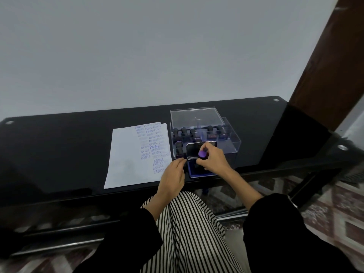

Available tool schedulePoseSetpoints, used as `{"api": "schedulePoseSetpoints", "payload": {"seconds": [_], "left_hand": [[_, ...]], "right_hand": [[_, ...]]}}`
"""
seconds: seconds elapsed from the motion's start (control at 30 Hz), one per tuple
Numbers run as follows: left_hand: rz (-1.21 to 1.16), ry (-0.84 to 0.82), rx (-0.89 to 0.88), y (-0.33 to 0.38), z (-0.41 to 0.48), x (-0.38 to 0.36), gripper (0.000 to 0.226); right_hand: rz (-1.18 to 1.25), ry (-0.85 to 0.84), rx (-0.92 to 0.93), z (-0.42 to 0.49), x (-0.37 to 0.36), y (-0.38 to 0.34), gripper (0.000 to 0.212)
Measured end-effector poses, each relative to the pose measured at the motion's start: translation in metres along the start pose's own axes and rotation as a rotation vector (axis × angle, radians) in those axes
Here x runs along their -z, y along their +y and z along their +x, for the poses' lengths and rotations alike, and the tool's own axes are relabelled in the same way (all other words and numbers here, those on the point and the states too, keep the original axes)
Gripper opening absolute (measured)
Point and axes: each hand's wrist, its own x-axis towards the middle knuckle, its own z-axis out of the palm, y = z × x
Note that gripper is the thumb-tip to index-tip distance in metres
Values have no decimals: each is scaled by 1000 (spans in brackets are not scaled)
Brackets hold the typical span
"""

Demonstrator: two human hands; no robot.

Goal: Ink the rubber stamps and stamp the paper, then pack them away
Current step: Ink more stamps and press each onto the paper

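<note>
**Stamp held on the ink pad**

Stamp (pixel 202 154), purple at its knob, is shown upright over the ink pad (pixel 192 171), near the front edge of the surface (pixel 59 144). The knob is pinched between thumb and bent fingers (pixel 211 151) of the right hand (pixel 213 160); the stamp's base is hidden, so contact with the blue pad cannot be confirmed. The pad's hinged lid (pixel 194 150) is raised behind the stamp. The left hand (pixel 173 175) is laid just left of the pad, its fingers (pixel 180 162) bent and pressed together with the tips at the pad's left rim; whether the rim is gripped cannot be told. Paper (pixel 128 160) is laid to the left of the pad, and rows of blue words are printed along its right side. A clear box (pixel 230 142) is set just behind the pad, with dark-handled stamps (pixel 184 131) stood upright inside and its clear cover (pixel 195 117) propped at the back. Black sleeves and striped trousers are seen below.
</note>
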Motion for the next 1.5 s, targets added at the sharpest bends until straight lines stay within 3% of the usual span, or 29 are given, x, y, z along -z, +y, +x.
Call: {"api": "schedulePoseSetpoints", "payload": {"seconds": [0.3,0.47,0.57,0.63,0.83,1.3,1.43,1.5], "left_hand": [[180,-91,8,-8,2,-17,48],[198,-99,-2,-8,2,-18,48],[210,-102,-3,-8,1,-19,48],[221,-101,-4,-8,1,-19,48],[262,-97,-10,-7,-1,-21,49],[292,-103,6,-4,-2,-20,76],[307,-128,17,-4,-1,-21,66],[300,-127,22,-3,-1,-20,73]], "right_hand": [[-456,-7,174,3,-16,-2,10],[-630,125,279,8,-25,4,23],[-648,292,338,7,-31,12,17],[-677,387,348,5,-35,14,27],[-672,469,326,1,-42,17,32],[-690,487,287,13,-47,16,36],[-643,463,287,21,-49,18,34],[-618,450,288,23,-50,19,30]]}}
